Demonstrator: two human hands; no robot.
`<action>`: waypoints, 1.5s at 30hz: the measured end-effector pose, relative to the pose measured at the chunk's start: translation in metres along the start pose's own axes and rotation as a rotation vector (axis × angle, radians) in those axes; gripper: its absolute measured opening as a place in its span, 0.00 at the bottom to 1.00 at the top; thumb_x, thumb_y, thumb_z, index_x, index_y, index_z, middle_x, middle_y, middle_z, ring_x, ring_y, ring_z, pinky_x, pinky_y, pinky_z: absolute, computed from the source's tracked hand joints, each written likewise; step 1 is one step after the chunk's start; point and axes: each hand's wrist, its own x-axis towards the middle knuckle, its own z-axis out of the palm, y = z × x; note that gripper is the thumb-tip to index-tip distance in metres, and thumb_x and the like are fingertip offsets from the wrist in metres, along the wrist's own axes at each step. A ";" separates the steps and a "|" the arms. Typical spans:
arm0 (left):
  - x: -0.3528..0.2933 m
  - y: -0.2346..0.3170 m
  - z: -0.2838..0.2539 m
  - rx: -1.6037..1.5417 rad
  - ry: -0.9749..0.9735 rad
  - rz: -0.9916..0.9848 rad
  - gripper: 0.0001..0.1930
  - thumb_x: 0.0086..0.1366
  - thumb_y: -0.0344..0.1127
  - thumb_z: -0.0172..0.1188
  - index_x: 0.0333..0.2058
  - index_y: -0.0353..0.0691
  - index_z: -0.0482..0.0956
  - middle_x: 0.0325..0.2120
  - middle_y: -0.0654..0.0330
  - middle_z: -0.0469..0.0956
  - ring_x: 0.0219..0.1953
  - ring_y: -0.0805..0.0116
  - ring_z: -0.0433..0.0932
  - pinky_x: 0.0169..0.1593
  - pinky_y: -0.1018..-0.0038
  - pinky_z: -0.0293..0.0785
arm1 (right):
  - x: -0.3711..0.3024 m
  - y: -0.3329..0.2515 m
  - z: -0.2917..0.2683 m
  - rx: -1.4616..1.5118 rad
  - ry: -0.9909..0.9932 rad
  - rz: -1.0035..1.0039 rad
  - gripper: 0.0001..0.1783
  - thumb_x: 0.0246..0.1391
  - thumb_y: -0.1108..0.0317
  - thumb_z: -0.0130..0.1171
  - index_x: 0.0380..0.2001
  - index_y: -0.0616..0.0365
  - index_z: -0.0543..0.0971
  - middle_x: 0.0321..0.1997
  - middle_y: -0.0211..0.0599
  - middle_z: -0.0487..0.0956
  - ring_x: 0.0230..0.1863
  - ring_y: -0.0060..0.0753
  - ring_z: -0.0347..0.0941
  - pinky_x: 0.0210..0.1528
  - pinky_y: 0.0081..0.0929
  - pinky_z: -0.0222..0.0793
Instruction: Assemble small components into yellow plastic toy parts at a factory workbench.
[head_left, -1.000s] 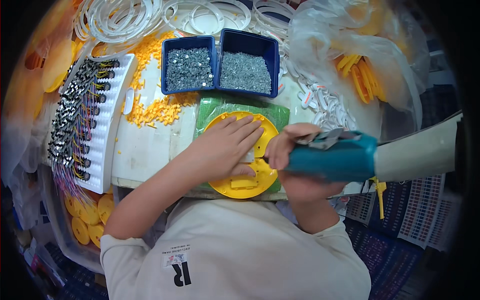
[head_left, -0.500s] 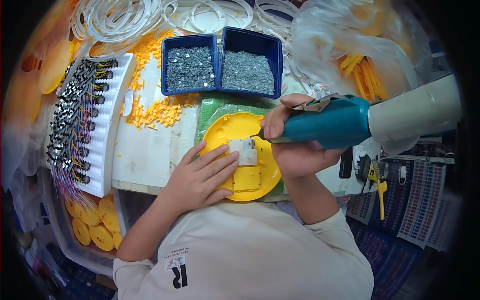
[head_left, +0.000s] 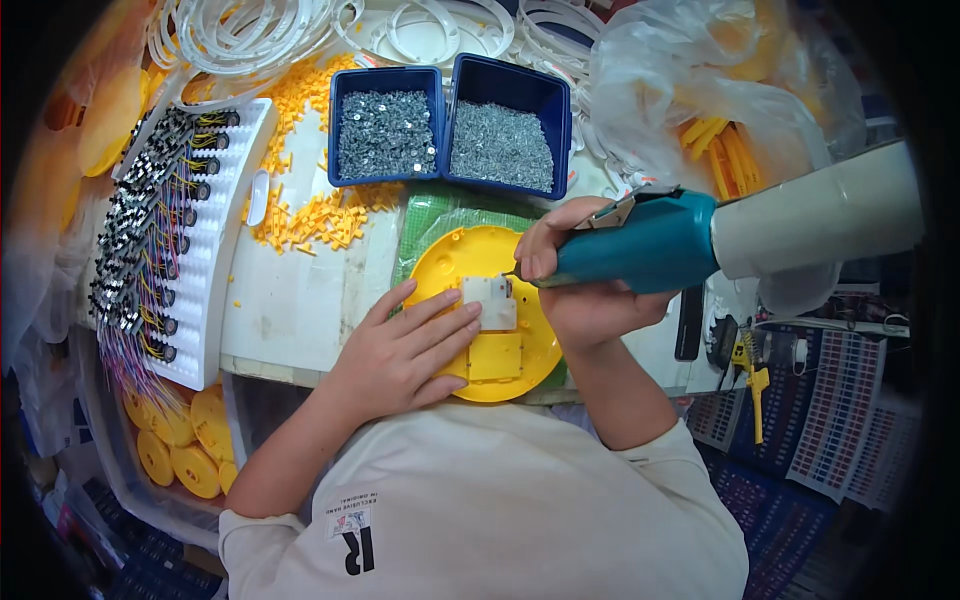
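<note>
A round yellow plastic shell [head_left: 538,355] lies near the table's front edge, its inner side up, on a green mat [head_left: 428,215]. A small white plastic box [head_left: 490,306] sits in its middle. My left hand [head_left: 400,350] rests flat across the shell's left side, fingers stretched, tips by the white box. My right hand [head_left: 580,300] is wrapped round a teal electric screwdriver [head_left: 635,245], held nearly level. The bit points left and meets the white box's upper right corner; whether a screw sits under it is too small to tell.
Two blue bins [head_left: 510,82] of small metal parts stand behind the shell. Loose yellow pieces [head_left: 320,220] lie to their left, beside a white foam tray [head_left: 225,250] of wired parts. White rings [head_left: 240,40] lie at the back. A crate of yellow discs [head_left: 200,470] is lower left.
The whole view has shifted slightly. The screwdriver's body has moved a little left; its bit is still at the white box's corner. My left hand stays on the shell.
</note>
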 end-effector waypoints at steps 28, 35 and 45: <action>-0.004 -0.002 0.004 -0.008 0.046 0.012 0.32 0.65 0.56 0.65 0.62 0.44 0.79 0.65 0.62 0.76 0.70 0.62 0.72 0.74 0.53 0.59 | 0.003 -0.006 0.036 -0.042 -0.066 0.035 0.60 0.56 0.17 0.37 0.58 0.72 0.74 0.25 0.42 0.79 0.28 0.36 0.75 0.38 0.35 0.72; -0.005 -0.003 0.006 -0.054 0.110 -0.012 0.34 0.61 0.53 0.71 0.61 0.38 0.79 0.63 0.56 0.78 0.67 0.58 0.75 0.72 0.55 0.66 | -0.035 -0.030 0.047 0.047 -0.057 0.165 0.58 0.54 0.16 0.42 0.60 0.64 0.75 0.29 0.42 0.79 0.31 0.36 0.74 0.44 0.39 0.69; -0.005 -0.005 0.008 -0.037 0.131 0.008 0.33 0.60 0.51 0.72 0.60 0.37 0.80 0.62 0.55 0.79 0.68 0.57 0.75 0.72 0.55 0.66 | -0.044 -0.013 0.040 -0.108 -0.126 0.142 0.44 0.58 0.29 0.47 0.45 0.67 0.80 0.27 0.46 0.78 0.30 0.43 0.74 0.40 0.42 0.72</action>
